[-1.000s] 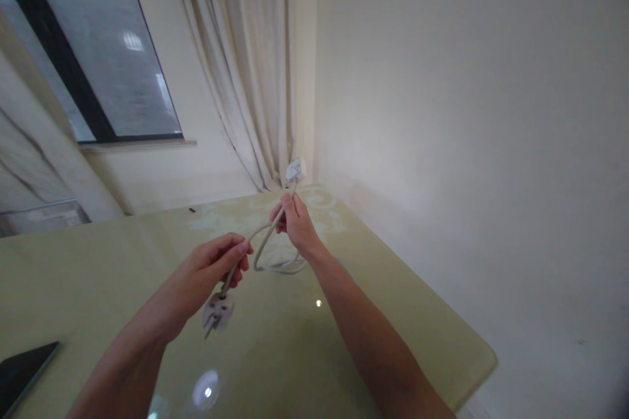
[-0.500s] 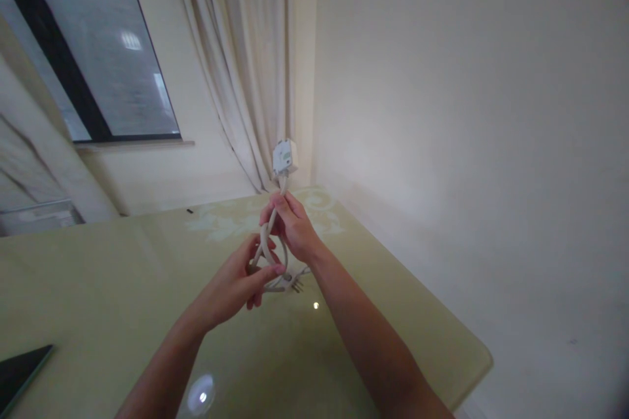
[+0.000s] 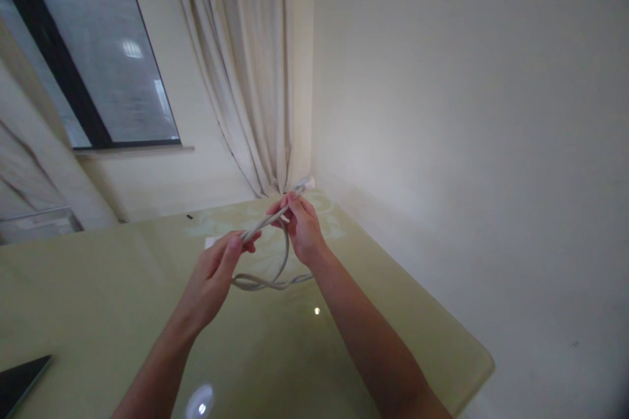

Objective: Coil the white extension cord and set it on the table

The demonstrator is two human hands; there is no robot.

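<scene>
A white power cable (image 3: 265,283) is held above a pale green glossy table (image 3: 98,294). My right hand (image 3: 301,226) pinches the cable near one end, and a white plug (image 3: 305,182) sticks out just beyond its fingertips. My left hand (image 3: 216,272) pinches the same cable a little lower to the left, so a short straight stretch runs between the hands. Below them the rest of the cable hangs in a loop over the tabletop. The cable's other end is hidden behind my left hand.
A dark phone (image 3: 19,376) lies at the table's near left edge. Cream curtains (image 3: 246,65) hang in the corner beside a dark window (image 3: 93,46). A plain wall (image 3: 466,144) runs along the table's right side, whose rounded corner (image 3: 484,357) is near.
My right hand lowered, so the plug tipped from upright to pointing away. My left hand moved left along the cable and the tight coil opened into a hanging loop.
</scene>
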